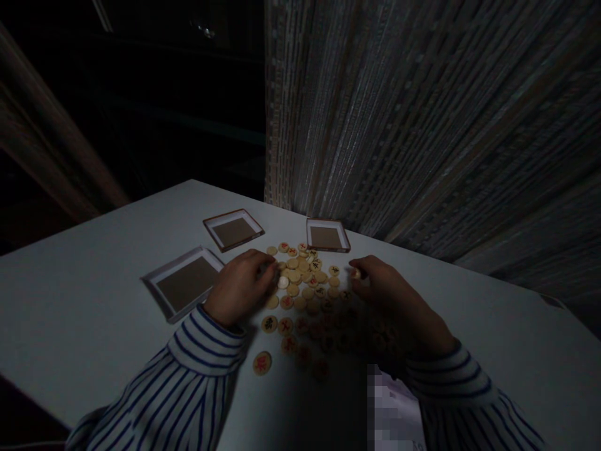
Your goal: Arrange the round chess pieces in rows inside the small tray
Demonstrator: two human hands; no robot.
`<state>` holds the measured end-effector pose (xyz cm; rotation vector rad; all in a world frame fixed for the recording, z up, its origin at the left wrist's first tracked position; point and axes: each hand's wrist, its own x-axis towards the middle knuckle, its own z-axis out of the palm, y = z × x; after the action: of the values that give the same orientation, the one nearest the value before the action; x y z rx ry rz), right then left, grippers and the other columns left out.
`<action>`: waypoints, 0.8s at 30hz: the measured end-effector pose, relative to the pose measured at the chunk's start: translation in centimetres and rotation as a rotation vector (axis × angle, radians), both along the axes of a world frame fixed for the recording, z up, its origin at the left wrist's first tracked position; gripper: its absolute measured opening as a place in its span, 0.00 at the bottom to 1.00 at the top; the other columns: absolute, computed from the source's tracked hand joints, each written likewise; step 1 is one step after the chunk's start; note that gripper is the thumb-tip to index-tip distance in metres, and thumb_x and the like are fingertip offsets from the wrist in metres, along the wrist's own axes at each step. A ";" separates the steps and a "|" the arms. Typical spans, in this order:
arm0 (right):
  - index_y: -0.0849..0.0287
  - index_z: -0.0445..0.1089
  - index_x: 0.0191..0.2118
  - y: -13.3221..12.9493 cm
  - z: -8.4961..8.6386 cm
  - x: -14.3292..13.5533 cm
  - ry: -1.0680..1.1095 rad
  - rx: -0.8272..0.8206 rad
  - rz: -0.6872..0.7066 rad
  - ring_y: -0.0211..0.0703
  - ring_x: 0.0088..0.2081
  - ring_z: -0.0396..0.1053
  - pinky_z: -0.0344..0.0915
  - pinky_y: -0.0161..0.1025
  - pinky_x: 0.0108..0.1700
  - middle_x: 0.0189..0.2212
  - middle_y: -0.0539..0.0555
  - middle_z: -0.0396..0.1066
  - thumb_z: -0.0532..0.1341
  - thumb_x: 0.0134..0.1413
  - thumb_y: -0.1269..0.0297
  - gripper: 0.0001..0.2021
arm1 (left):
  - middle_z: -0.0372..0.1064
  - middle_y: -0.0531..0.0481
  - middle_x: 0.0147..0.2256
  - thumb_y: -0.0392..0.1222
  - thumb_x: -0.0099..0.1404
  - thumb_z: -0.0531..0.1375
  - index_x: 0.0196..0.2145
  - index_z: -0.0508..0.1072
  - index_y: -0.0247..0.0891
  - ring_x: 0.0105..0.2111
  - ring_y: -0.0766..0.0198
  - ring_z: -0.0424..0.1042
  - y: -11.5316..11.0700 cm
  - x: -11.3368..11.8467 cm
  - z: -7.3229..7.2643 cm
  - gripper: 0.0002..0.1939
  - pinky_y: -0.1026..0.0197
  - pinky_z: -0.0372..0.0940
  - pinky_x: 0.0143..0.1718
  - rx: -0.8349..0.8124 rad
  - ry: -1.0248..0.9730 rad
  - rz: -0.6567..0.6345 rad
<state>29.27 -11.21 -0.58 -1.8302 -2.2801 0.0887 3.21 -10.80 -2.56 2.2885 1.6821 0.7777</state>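
Round wooden xiangqi pieces [294, 275] lie heaped and scattered on the white table between my hands, some with red or black characters facing up, others blank side up. At the left edge of the heap is my left hand [244, 282], its fingers curled in and its fingertips close to the pieces; whether anything is in them is hidden. To the right of the heap, my right hand [382, 291] pinches one xiangqi piece [355, 274] between thumb and index finger, slightly above the table. Shadow from my right arm darkens the nearer pieces.
An open shallow box [185, 285] lies beside my left hand. Two brown-rimmed box parts, one at back left [233, 232] and one at back centre [326, 237], lie behind the heap. A string curtain [399, 113] hangs along the far edge of the white table [117, 263].
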 end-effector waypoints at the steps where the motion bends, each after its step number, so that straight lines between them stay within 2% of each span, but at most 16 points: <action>1: 0.66 0.70 0.46 0.0 -0.1 0.0 -0.005 -0.002 0.010 0.44 0.40 0.68 0.61 0.37 0.44 0.40 0.61 0.71 0.55 0.51 0.72 0.16 | 0.73 0.45 0.39 0.46 0.65 0.49 0.40 0.74 0.35 0.38 0.57 0.72 0.0 0.0 0.0 0.17 0.57 0.65 0.41 0.001 0.000 -0.002; 8: 0.65 0.70 0.46 0.4 -0.8 0.5 -0.001 -0.012 0.034 0.44 0.42 0.69 0.62 0.36 0.44 0.42 0.61 0.71 0.55 0.50 0.74 0.16 | 0.73 0.44 0.39 0.45 0.65 0.49 0.39 0.74 0.35 0.37 0.58 0.72 0.1 0.0 0.0 0.16 0.56 0.65 0.40 0.004 -0.011 -0.014; 16: 0.62 0.69 0.43 -0.1 -0.4 0.1 0.014 -0.085 -0.002 0.43 0.37 0.70 0.61 0.36 0.38 0.37 0.57 0.74 0.54 0.54 0.68 0.12 | 0.73 0.44 0.39 0.45 0.65 0.49 0.39 0.74 0.36 0.37 0.57 0.72 0.1 0.0 -0.1 0.17 0.55 0.66 0.40 0.034 0.009 -0.006; 20: 0.61 0.70 0.41 0.1 -0.4 0.2 -0.060 -0.069 -0.023 0.44 0.37 0.69 0.59 0.37 0.36 0.37 0.57 0.72 0.55 0.54 0.63 0.12 | 0.72 0.44 0.39 0.45 0.65 0.48 0.39 0.74 0.36 0.38 0.56 0.72 0.1 0.0 -0.1 0.17 0.56 0.66 0.40 0.044 0.015 -0.019; 24: 0.61 0.70 0.40 0.4 -0.2 -0.1 -0.103 -0.117 -0.031 0.44 0.36 0.69 0.58 0.37 0.36 0.36 0.58 0.73 0.53 0.55 0.62 0.12 | 0.72 0.43 0.38 0.45 0.65 0.48 0.39 0.74 0.35 0.39 0.55 0.71 0.2 -0.1 -0.2 0.17 0.54 0.65 0.41 0.049 0.010 -0.029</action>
<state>29.15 -10.81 -0.80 -1.9706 -2.3605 0.1278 3.16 -10.62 -2.76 2.3471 1.6478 0.8115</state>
